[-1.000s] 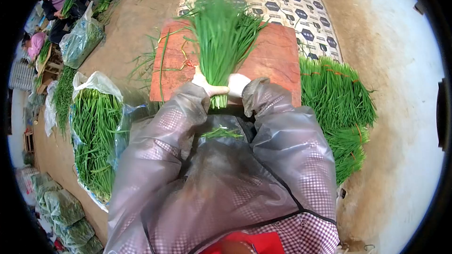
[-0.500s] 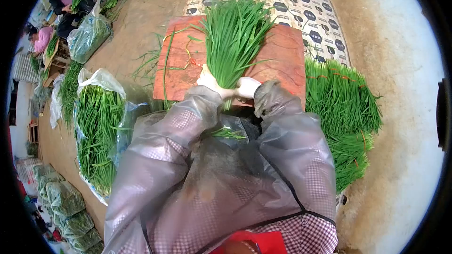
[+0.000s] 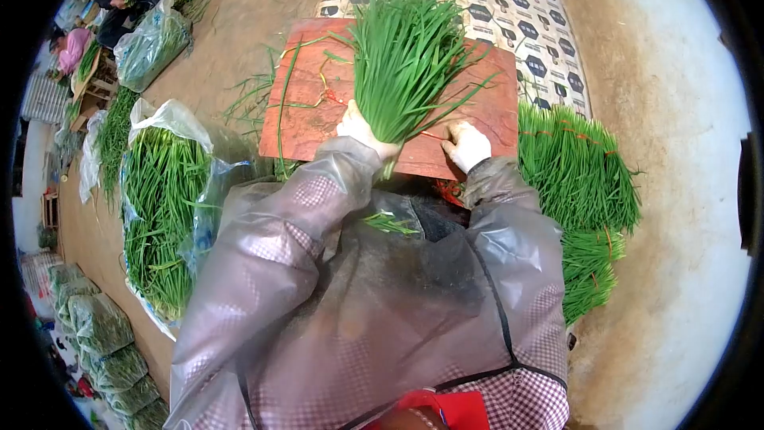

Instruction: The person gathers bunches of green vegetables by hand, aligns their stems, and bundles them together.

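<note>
We had our left hand (image 3: 364, 129) closed round the green bunch (image 3: 406, 68), which fanned ahead over the board (image 3: 497, 103); our right hand (image 3: 467, 146), half-curled nearby, met a red strand (image 3: 434, 136), grip unclear.

A reddish board (image 3: 497, 99) carries loose leaves (image 3: 285, 89) along its left edge and a red tie (image 3: 331, 96) left of its middle; a bunch (image 3: 402, 72) reaches over its far edge.

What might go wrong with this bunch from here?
The left hand alone grips the green bunch low, near the stem ends, so the stems might slip or the wide-fanned leaves splay further. Loose leaves lie on the red board beside it and could get mixed in.
</note>
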`<state>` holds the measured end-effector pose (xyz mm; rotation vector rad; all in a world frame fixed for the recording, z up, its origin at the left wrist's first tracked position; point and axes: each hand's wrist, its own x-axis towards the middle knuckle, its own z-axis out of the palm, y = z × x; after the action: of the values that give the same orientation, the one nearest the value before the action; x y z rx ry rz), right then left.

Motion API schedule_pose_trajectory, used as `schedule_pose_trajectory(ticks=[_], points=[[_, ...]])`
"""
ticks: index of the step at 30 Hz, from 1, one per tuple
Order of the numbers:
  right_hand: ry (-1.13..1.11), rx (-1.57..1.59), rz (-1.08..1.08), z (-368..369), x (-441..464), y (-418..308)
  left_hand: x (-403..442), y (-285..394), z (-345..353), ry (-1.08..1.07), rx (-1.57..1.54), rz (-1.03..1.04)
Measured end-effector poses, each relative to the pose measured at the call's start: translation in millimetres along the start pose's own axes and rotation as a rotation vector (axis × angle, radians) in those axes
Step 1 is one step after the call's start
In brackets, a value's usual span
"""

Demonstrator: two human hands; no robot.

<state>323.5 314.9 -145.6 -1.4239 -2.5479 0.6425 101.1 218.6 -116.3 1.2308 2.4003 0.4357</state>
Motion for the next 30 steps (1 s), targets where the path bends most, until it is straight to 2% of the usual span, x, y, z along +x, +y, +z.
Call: schedule_pose_trajectory(ticks=[2, 4, 6, 8, 10, 11, 13, 14, 16, 17, 20, 22, 26, 28, 29, 30], points=[[0.170, -0.209, -0.282, 6, 1, 5, 1, -1, 1, 0.007, 0.006, 0.018], [0.188, -0.212, -0.315, 7, 0, 4, 3, 0, 1, -0.012, 0.015, 0.003], [-0.180, 0.094, -0.225, 1, -4, -1, 3, 0, -2, -0.030, 0.025, -0.013], [-0.590, 0.430, -0.024, -15, -10, -24, 3, 1, -6, -0.066, -0.030, -0.010], [-0.683, 0.520, 0.104, -29, -15, -45, 3, -1, -5, -0.060, -0.015, -0.001], [-0.689, 0.519, 0.100, -26, -16, -45, 4, -3, -4, -0.054, 0.002, 0.009], [-0.563, 0.990, 0.062, -20, -14, -44, 5, -3, -2, -0.049, 0.018, 0.011], [-0.569, 0.987, 0.058, -19, -12, -45, 5, -3, -2, -0.047, 0.037, 0.019], [-0.666, 1.383, 0.072, -25, -7, -49, 5, -3, -3, -0.003, 0.007, 0.026], [-0.647, 1.481, 0.078, -29, -9, -55, 6, -2, -4, -0.030, -0.011, 0.012], [-0.556, 1.426, -0.021, -32, -6, -71, 5, 1, -9, -0.049, -0.038, 0.000], [-0.519, 1.354, 0.001, -28, -4, -80, 5, 1, -12, -0.039, -0.047, -0.002], [-0.361, 1.105, -0.163, -19, 11, -95, 19, -17, 6, -0.055, -0.037, 0.011], [0.151, 0.295, -0.687, -25, 20, -111, 36, -32, 22, -0.067, -0.018, 0.109], [0.227, 0.178, -0.782, -25, 27, -122, 41, -31, 13, -0.288, -0.040, 0.018], [0.154, -0.034, -0.805, -28, 31, -129, 41, -31, 7, -0.340, -0.044, 0.023]])
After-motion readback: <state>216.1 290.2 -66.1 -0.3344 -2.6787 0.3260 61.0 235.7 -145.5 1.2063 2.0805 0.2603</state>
